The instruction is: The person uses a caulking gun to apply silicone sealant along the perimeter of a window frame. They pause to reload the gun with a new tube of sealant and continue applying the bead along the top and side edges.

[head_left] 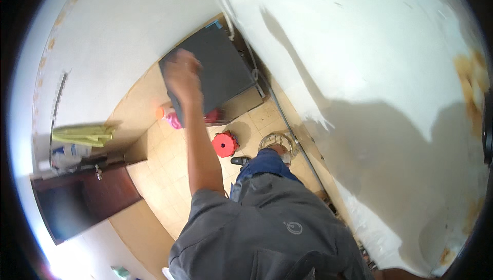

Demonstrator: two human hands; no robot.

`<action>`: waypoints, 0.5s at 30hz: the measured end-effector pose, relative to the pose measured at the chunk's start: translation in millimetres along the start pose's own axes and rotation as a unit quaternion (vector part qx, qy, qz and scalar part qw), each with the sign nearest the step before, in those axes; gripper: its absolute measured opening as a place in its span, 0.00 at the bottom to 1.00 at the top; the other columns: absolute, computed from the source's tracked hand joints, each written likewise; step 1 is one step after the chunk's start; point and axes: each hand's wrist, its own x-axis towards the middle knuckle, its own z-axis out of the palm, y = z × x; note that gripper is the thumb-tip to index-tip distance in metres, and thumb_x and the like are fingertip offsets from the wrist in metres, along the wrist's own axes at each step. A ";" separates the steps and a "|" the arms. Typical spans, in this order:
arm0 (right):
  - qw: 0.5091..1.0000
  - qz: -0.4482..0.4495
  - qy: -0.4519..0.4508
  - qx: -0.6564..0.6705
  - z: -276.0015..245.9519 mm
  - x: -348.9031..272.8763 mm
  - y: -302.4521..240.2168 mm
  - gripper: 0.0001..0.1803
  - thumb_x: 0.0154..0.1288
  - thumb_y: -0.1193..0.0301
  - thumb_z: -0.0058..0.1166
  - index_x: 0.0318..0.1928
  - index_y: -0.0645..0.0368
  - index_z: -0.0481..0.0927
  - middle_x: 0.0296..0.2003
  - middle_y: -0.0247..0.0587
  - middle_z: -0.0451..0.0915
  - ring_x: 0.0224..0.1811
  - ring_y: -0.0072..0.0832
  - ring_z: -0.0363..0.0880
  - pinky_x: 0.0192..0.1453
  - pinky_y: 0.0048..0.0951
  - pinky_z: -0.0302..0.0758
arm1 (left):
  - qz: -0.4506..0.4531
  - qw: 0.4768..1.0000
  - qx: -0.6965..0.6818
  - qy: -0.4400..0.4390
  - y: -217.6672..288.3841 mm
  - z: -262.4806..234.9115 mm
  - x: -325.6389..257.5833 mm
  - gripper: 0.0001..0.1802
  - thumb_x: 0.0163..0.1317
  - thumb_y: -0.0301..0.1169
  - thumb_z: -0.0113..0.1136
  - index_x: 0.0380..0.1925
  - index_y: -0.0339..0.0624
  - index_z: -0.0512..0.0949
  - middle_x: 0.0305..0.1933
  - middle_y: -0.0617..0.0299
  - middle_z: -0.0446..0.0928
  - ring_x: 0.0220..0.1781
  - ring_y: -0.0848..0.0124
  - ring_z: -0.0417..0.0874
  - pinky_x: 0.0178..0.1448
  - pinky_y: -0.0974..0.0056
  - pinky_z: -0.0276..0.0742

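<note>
My left hand (pixel 185 72) is raised at the end of a bare, outstretched forearm. It is over the left edge of a dark flat-topped appliance or cabinet (pixel 221 56); whether it touches the surface I cannot tell. Motion smears its fingers, and nothing held can be made out. A pale blue item (pixel 214 24) lies at the far corner of the dark top. Beside my forearm, on the floor, are a pink container (pixel 173 120) and a round orange object (pixel 160 113). My right hand is out of the picture; only a strip of bare skin shows at the lower right edge.
A red scalloped-edged object (pixel 225 144), a black slipper (pixel 240 161) and a round frame (pixel 280 140) by my foot are on the tiled floor. A pipe (pixel 280 108) runs along the right wall. Green cloth (pixel 84 135) hangs left, above a dark door (pixel 87 200).
</note>
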 end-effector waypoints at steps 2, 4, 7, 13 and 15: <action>0.986 0.103 -0.127 0.013 52.6 -87.8 -4.0 0.09 0.76 0.67 0.60 0.47 0.59 0.83 0.43 0.40 0.86 0.48 0.30 0.85 0.55 0.29 0.79 | -0.158 0.983 0.011 -0.092 -163.1 63.6 -60.9 0.26 0.66 0.49 0.70 0.44 0.32 0.84 0.30 0.54 0.85 0.35 0.63 0.84 0.43 0.56 0.79; 0.935 0.216 -0.281 0.003 103.1 -192.9 -0.4 0.09 0.76 0.67 0.59 0.48 0.59 0.83 0.44 0.40 0.86 0.49 0.30 0.85 0.56 0.29 0.79 | -0.211 0.921 0.161 -0.284 -221.0 84.2 -91.8 0.41 0.60 0.52 0.74 0.63 0.31 0.79 0.61 0.39 0.83 0.65 0.45 0.83 0.69 0.48 0.77; 0.818 0.340 -0.464 -0.009 144.5 -326.1 6.5 0.11 0.76 0.66 0.59 0.50 0.60 0.83 0.46 0.40 0.86 0.50 0.30 0.84 0.57 0.29 0.78 | -0.243 0.892 0.272 -0.266 -291.0 101.0 -83.3 0.44 0.61 0.55 0.73 0.69 0.37 0.73 0.68 0.41 0.77 0.70 0.44 0.78 0.72 0.42 0.75; 0.712 0.442 -0.542 -0.071 167.2 -429.2 59.4 0.13 0.77 0.66 0.58 0.53 0.61 0.83 0.49 0.41 0.86 0.53 0.30 0.84 0.61 0.30 0.77 | -0.295 0.857 0.395 -0.148 -413.6 115.1 14.4 0.52 0.62 0.63 0.69 0.76 0.43 0.64 0.76 0.51 0.65 0.78 0.48 0.67 0.70 0.27 0.70; 0.716 0.447 -0.529 -0.086 170.4 -410.8 95.6 0.14 0.77 0.66 0.58 0.54 0.61 0.83 0.50 0.41 0.86 0.54 0.30 0.83 0.62 0.30 0.77 | -0.246 0.862 0.429 -0.107 -483.5 96.0 25.5 0.56 0.64 0.65 0.66 0.80 0.42 0.57 0.81 0.51 0.61 0.84 0.50 0.58 0.72 0.22 0.65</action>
